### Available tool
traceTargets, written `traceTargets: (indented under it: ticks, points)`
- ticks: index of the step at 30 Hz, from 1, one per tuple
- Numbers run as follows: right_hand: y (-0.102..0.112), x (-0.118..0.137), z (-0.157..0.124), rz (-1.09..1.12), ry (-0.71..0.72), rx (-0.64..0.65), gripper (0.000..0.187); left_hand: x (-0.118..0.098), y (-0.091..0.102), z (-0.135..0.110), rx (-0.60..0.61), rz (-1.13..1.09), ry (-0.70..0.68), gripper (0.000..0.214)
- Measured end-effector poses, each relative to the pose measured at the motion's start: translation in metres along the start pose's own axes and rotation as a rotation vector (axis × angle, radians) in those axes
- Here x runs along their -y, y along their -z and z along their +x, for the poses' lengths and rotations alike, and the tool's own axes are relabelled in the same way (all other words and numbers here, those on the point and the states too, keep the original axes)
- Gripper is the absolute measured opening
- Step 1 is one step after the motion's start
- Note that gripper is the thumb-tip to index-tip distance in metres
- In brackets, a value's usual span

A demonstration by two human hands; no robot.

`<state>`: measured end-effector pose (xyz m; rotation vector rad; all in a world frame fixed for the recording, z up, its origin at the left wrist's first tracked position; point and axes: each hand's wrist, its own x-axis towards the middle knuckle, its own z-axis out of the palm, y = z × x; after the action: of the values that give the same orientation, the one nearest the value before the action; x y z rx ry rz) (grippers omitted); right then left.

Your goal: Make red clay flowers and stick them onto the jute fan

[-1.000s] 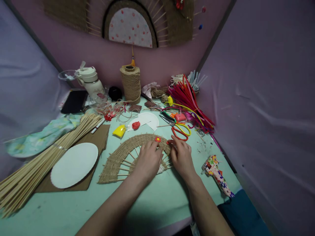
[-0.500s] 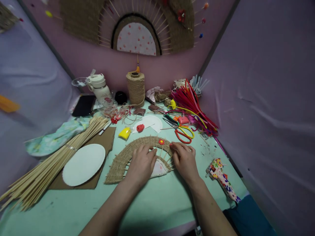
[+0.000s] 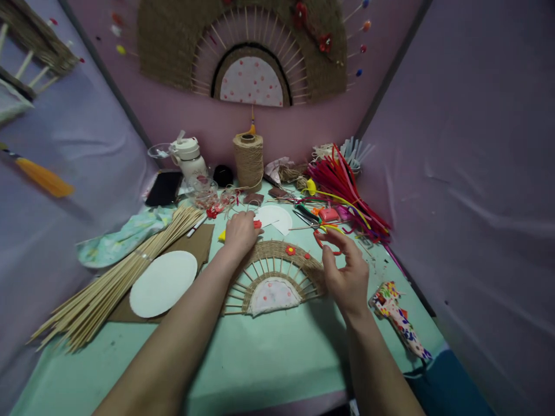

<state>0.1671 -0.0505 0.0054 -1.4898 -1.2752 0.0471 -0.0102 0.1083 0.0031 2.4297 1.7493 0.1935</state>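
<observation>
A half-round woven jute fan (image 3: 277, 267) with stick spokes and a floral cloth centre lies on the mint table (image 3: 269, 358). A small red flower (image 3: 290, 250) sits on its woven band. My left hand (image 3: 240, 232) reaches past the fan's top edge, fingers curled on a red clay piece (image 3: 257, 223), with a yellow clay piece (image 3: 222, 236) half hidden beside it. My right hand (image 3: 347, 274) hovers over the fan's right edge, fingers apart and bent, holding nothing.
Red-handled scissors (image 3: 326, 238) and red pipe cleaners (image 3: 347, 188) lie to the right. A patterned glue gun (image 3: 399, 322) is near the right edge. At left are a skewer bundle (image 3: 117, 277) and a white oval disc (image 3: 163, 283). A twine spool (image 3: 248, 162) and bottle (image 3: 188, 157) stand behind.
Both hands left the fan. My left hand moved forward to the red clay piece; my right hand lifted and opened. The view tilted up.
</observation>
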Motion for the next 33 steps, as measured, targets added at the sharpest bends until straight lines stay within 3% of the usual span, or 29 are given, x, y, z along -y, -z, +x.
traceTargets:
  ticks: [7, 11, 14, 18, 21, 23, 26, 29, 33]
  points:
    - [0.000, 0.007, 0.026, 0.243, -0.115, -0.041, 0.028, 0.006, -0.011, 0.011, 0.044, -0.038, 0.017, 0.038]
    - [-0.009, 0.007, 0.049, 0.245, -0.125, 0.105, 0.025, 0.010, -0.010, 0.012, 0.047, -0.089, 0.022, 0.034]
    - [-0.039, 0.004, 0.070, 0.182, -0.098, 0.378, 0.033, 0.012, -0.009, 0.011, 0.046, -0.143, 0.031, 0.037]
    - [-0.102, -0.007, 0.089, 0.028, -0.106, 0.668, 0.048, 0.016, -0.010, 0.011, 0.017, -0.243, 0.040, 0.044]
    - [-0.141, -0.021, 0.090, -0.019, -0.137, 0.727, 0.045, 0.021, -0.008, 0.013, -0.048, -0.341, 0.053, 0.045]
    - [-0.154, -0.029, 0.088, -0.041, -0.156, 0.742, 0.040, 0.026, -0.004, 0.014, -0.114, -0.397, 0.068, 0.045]
    - [-0.159, -0.035, 0.085, -0.031, -0.163, 0.726, 0.037, 0.031, 0.001, 0.015, -0.240, -0.561, 0.046, 0.049]
    - [-0.151, -0.031, 0.084, 0.020, -0.147, 0.668, 0.038, 0.030, 0.001, 0.010, -0.338, -0.887, -0.014, 0.057]
    - [-0.124, -0.014, 0.080, 0.112, -0.085, 0.551, 0.038, 0.021, -0.001, -0.006, -0.318, -1.178, -0.045, 0.064]
